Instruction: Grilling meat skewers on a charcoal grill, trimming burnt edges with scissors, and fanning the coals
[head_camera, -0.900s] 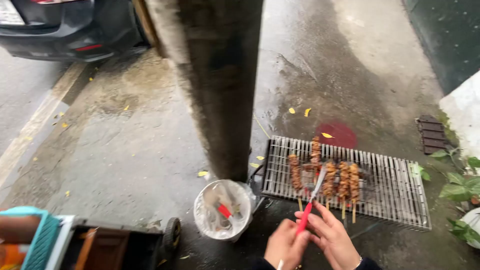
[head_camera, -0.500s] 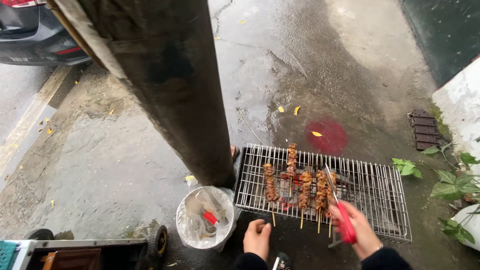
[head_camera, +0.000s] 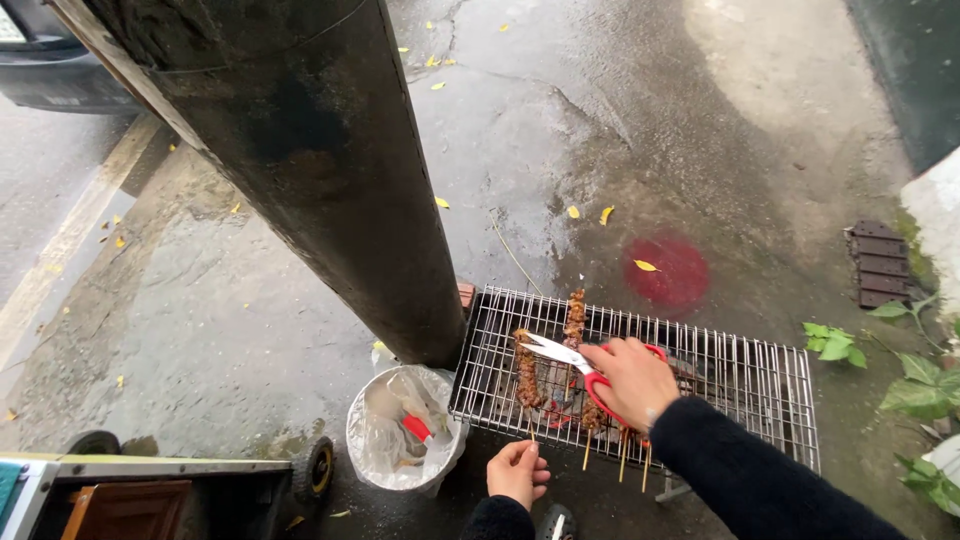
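while right hand (head_camera: 632, 382) grips red scissors (head_camera: 570, 362) over skewers (head_camera: 527, 372), blades open.
left hand (head_camera: 517, 472) pinches a stick end, steadying it on wire grill (head_camera: 760, 385).

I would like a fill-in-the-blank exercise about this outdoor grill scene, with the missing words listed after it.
1. The right hand holds red-handled scissors over the ____ wire grill rack.
2. The left hand pinches the wooden stick of a meat ____ at the rack's near edge.
3. Left of the rack stands a white bucket lined with clear plastic, and a small ____ object lies inside it.
4. The scissor blades are ____.

Missing words: metal; skewer; red; open
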